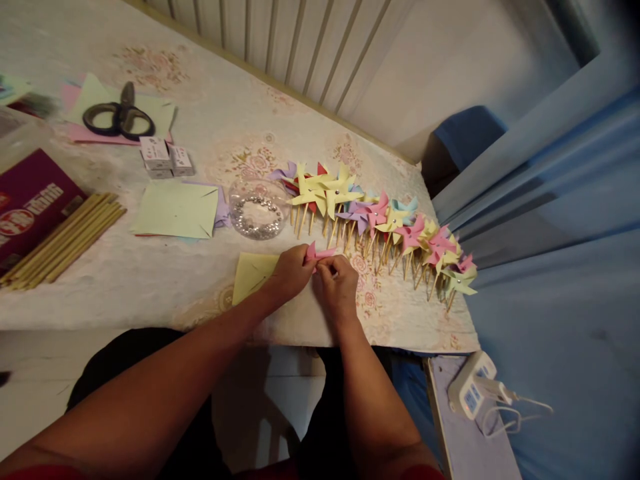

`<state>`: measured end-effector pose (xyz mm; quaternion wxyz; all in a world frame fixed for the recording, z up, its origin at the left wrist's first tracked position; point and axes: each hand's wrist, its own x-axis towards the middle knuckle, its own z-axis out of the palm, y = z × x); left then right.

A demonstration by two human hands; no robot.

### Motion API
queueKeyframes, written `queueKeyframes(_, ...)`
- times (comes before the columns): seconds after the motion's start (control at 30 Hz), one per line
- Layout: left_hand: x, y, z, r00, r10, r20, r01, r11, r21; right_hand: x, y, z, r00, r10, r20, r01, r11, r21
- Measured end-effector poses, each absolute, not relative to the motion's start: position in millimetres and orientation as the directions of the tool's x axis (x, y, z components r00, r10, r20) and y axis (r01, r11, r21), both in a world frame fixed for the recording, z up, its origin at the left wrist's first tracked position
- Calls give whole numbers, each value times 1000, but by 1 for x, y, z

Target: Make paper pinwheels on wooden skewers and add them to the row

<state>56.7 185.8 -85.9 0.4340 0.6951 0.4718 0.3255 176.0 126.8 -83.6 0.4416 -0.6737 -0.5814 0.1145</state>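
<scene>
Near the table's front edge, my left hand is closed on a folded piece of pink paper. My right hand pinches at the same pink paper from the right, its fingertips close together; whether anything small is between them cannot be seen. Under my left wrist lies a yellow paper sheet with short cut lines. Just beyond my hands stands a round clear dish of small shiny metal pieces. A long row of paper pinwheels on thin sticks lies to the right of the dish.
Left of the dish is a stack of pale green paper. Farther left are small white boxes, black-handled scissors on paper, a bundle of sticks and a purple box. A power strip sits at the lower right.
</scene>
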Motion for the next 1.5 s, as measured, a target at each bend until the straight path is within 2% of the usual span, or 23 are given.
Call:
queueKeyframes(0.1,57,186,-86,346,937,49,368,-184,911,176,126,-82,234,881,410,739,113,-664)
queueKeyframes(0.23,57,186,-86,336,941,37,383,-172,907,175,127,-85,386,886,258,574,-12,-819)
queueKeyframes(0.3,57,186,-86,337,941,29,388,-167,906,175,128,-86,411,884,222,531,-35,-847)
queueKeyframes(0.43,57,186,-84,339,940,24,386,-162,908,176,128,-84,324,883,339,646,55,-762)
queueKeyframes(0.5,57,186,-84,336,942,19,385,-155,910,176,128,-83,321,884,339,650,55,-758)
queueKeyframes(0.67,56,186,-84,336,942,16,373,-148,916,176,128,-87,421,897,134,439,-72,-895)
queueKeyframes(0.73,56,186,-83,335,942,11,371,-143,917,177,128,-86,402,897,186,493,-40,-869)
queueKeyframes(0.83,56,185,-83,341,940,13,363,-145,920,180,127,-83,281,890,359,671,85,-737)
queueKeyframes(0.9,56,185,-82,351,936,10,357,-144,923,181,127,-82,217,887,408,721,136,-679)
queueKeyframes(0.97,56,185,-82,356,935,0,357,-136,924,181,127,-83,252,887,386,693,113,-712)
queueKeyframes(1.07,56,185,-83,350,937,-13,361,-122,924,178,128,-86,381,898,221,527,-14,-849)
queueKeyframes(1.13,56,185,-83,345,939,-15,363,-119,924,177,128,-88,412,897,159,472,-61,-879)
queueKeyframes(1.27,56,185,-84,356,935,-4,356,-132,925,181,127,-84,287,891,352,655,86,-751)
queueKeyframes(1.33,57,185,-85,360,933,-3,349,-132,928,182,127,-82,221,889,400,700,141,-700)
queueKeyframes(1.4,57,186,-85,358,934,-5,351,-129,927,183,127,-82,266,895,358,657,104,-747)
queueKeyframes(1.5,57,186,-85,364,931,-3,356,-136,924,180,127,-85,393,905,165,460,-38,-887)
